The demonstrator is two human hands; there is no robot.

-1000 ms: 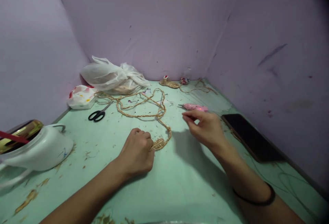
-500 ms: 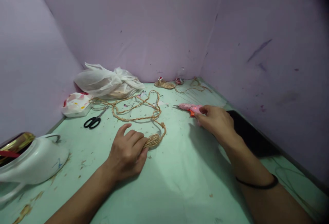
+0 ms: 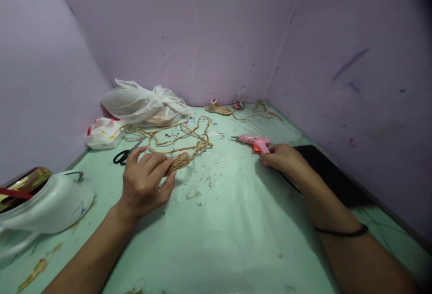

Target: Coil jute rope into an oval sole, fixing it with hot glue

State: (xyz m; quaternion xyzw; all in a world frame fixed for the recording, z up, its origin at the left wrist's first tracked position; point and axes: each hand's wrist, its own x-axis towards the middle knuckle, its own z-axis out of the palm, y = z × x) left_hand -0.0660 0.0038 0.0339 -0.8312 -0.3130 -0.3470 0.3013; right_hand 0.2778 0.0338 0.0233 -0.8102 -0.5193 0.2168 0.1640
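Between the thumb and fingers of my left hand (image 3: 146, 181) is a flat coil of braided straw rope (image 3: 181, 162), held just above the table. Its loose braided cord (image 3: 205, 125) trails in loops over the tabletop behind it. My right hand (image 3: 288, 161) grips the base of a pink glue gun (image 3: 254, 141), whose nozzle points left and whose small red light is lit. Black-handled scissors (image 3: 122, 156) lie just beyond my left hand, which partly hides them.
A white plastic bag (image 3: 141, 105) and a white packet (image 3: 105, 134) sit at the back left. By the back wall are a woven straw piece (image 3: 219, 109) and a small jar (image 3: 239, 104). A white pot (image 3: 54, 204) stands at left, a black flat object (image 3: 332, 177) at right.
My left hand has moved left and away from me with the rope coil, leaving bits visible on the table. My right hand has slid lower on the glue gun, uncovering more of its body.
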